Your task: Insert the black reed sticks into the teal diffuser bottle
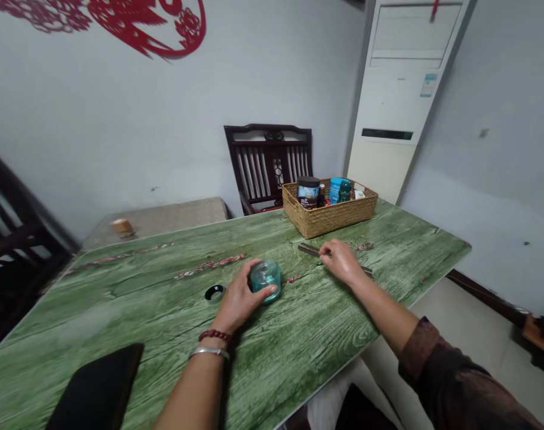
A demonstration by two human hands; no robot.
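Note:
My left hand point(242, 292) is wrapped round a small teal glass bottle point(266, 279) standing on the table, thumb at its near side. Left of that hand lies a round black ring-shaped cap point(215, 292). My right hand point(340, 261) is over the table to the right, its fingers pinched together at a bundle of thin dark brown sticks point(308, 249). The sticks run under the hand and show on both sides of it. Whether the fingertips have lifted any stick cannot be made out.
A woven basket point(329, 222) of jars and bottles stands at the back of the green table point(155, 310). A dark flat object point(97, 388) lies at the near left. Behind are a wooden chair point(272, 161) and a low bench point(177, 218) with a small orange-brown container point(122, 227).

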